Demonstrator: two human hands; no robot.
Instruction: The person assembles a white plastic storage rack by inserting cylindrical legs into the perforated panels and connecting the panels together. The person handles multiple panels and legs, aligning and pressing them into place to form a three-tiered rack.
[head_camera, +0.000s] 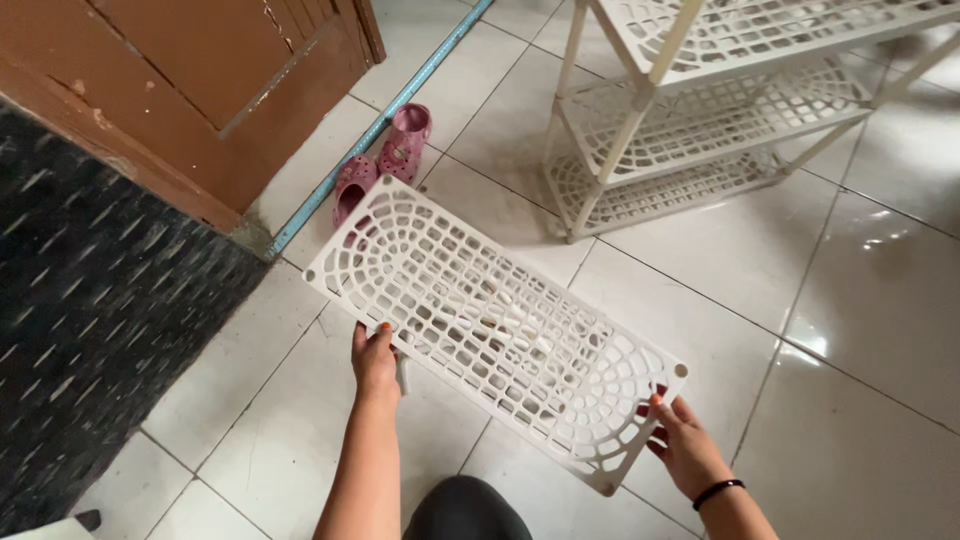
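Observation:
I hold a white plastic shelf panel (490, 320) with a lattice of holes, roughly level above the tiled floor. My left hand (375, 362) grips its near long edge toward the left. My right hand (683, 447), with a black band on the wrist, grips the panel's near right end by the corner. The panel runs diagonally from upper left to lower right. A white plastic rack (690, 110) with several lattice shelves stands on the floor beyond it, at the upper right.
A pair of small pink clogs (385, 160) lies by a blue strip (385, 120) at a brown wooden door (220, 80). A dark patterned mat (90, 320) covers the floor at left. Glossy white tiles (860, 330) spread to the right.

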